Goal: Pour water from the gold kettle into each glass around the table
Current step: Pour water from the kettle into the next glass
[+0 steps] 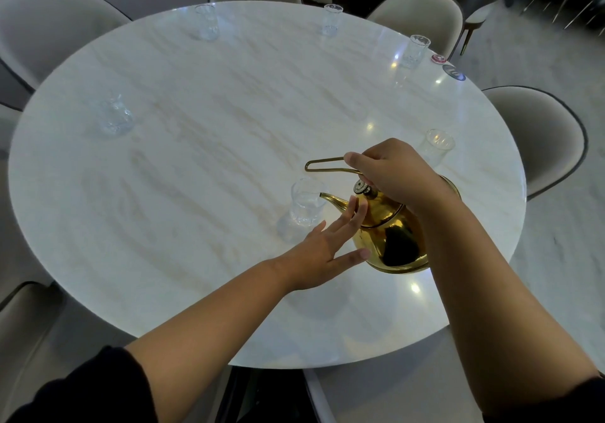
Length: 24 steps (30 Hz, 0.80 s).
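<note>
My right grip (pixel 393 174) hides the handle's rear on the gold kettle (pixel 379 232); discs (pixel 454 72) at two o'clock too small to read.

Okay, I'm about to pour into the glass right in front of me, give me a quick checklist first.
1. Grip: right hand holds the kettle by its handle: ok.
2. Support: left hand touches the kettle's side, fingers straight: ok.
3. Aim: spout points at the nearest glass, tip by its rim: ok.
4. That glass stands upright on the table: ok.
5. Tip over the glass opening: cannot tell.
6. Water level in that glass: cannot tell.
</note>
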Each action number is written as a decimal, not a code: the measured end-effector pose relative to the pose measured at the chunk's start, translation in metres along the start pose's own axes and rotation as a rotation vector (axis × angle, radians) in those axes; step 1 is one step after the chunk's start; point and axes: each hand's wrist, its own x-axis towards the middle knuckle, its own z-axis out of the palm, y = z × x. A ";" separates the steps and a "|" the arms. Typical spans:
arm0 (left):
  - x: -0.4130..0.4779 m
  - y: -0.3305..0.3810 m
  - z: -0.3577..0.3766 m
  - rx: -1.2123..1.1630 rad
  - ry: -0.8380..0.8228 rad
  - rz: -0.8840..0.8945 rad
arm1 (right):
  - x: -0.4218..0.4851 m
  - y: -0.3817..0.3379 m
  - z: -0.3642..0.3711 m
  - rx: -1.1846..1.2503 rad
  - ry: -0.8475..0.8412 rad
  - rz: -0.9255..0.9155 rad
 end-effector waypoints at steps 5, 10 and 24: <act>0.000 -0.001 0.001 0.002 0.003 0.009 | 0.000 0.000 -0.001 -0.006 -0.003 0.005; 0.000 -0.001 0.001 0.003 0.001 0.012 | 0.001 0.001 0.000 -0.009 0.003 0.003; 0.003 0.000 0.002 -0.005 0.009 0.012 | 0.003 0.009 0.001 0.013 0.025 -0.013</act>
